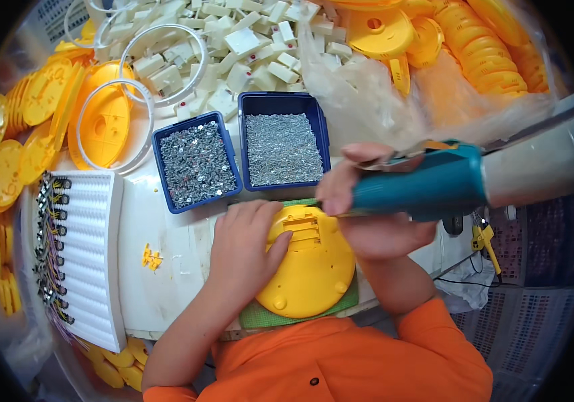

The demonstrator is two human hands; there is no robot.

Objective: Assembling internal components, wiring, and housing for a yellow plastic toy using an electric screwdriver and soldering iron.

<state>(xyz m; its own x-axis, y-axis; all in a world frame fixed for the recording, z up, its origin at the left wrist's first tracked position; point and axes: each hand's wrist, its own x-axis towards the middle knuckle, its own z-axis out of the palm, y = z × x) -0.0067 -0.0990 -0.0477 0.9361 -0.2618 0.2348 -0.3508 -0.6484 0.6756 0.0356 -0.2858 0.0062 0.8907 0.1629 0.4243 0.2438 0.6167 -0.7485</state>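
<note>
A round yellow plastic housing [307, 275], with a rectangular recess near its far edge, lies on a green mat [344, 301] in front of me. My left hand [243, 241] grips its left side, thumb over the top face and fingers along the far left rim. In my right hand [384, 238] is a teal power screwdriver [421, 184], tilted nearly flat and somewhat blurred. Its front end points left toward the housing's far edge; my fingers hide whether the tip touches. Just beyond stand two blue bins, one of small dark metal parts [196, 164], one of silvery screws [280, 147].
To the left is a white ridged tray [89, 254] edged with wired parts, with small yellow pieces [151, 256] beside it. White box-shaped parts [243, 43] and clear rings [146, 100] pile up behind the bins. Yellow discs [102, 120] crowd the left; plastic bagging [367, 94] lies far right.
</note>
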